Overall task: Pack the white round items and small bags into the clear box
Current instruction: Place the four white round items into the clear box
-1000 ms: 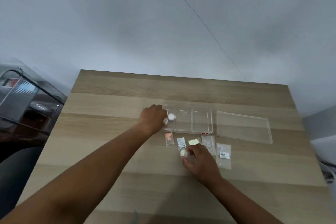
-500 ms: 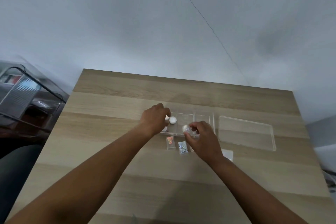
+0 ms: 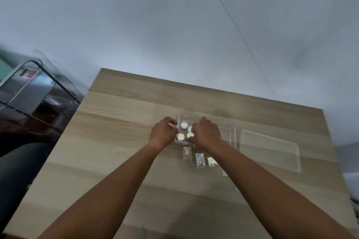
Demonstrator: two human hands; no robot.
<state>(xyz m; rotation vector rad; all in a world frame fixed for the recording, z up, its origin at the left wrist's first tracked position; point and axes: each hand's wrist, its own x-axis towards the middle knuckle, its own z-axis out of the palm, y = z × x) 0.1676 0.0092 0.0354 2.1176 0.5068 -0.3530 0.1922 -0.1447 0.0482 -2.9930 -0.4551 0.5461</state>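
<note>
The clear box (image 3: 226,133) lies on the wooden table (image 3: 120,141), divided into compartments. Several white round items (image 3: 183,124) sit in its left compartment. My left hand (image 3: 162,134) grips the box's left end, fingers at the far corner. My right hand (image 3: 206,134) reaches over the box from the right, its fingertips closed on the near-right white round item (image 3: 190,135) in that compartment. Three small bags lie in front of the box: a pinkish one (image 3: 187,152), a blue-white one (image 3: 200,159) and a yellowish one (image 3: 211,161). My right forearm hides whatever lies further right.
The box's clear lid (image 3: 270,151) lies flat to the right of the box. A black wire rack (image 3: 37,91) with containers stands off the table's left side. A grey wall rises behind the table's far edge.
My right hand carried a white round item from the near table up and leftward into the box's left compartment. My left hand stayed at the box's left end.
</note>
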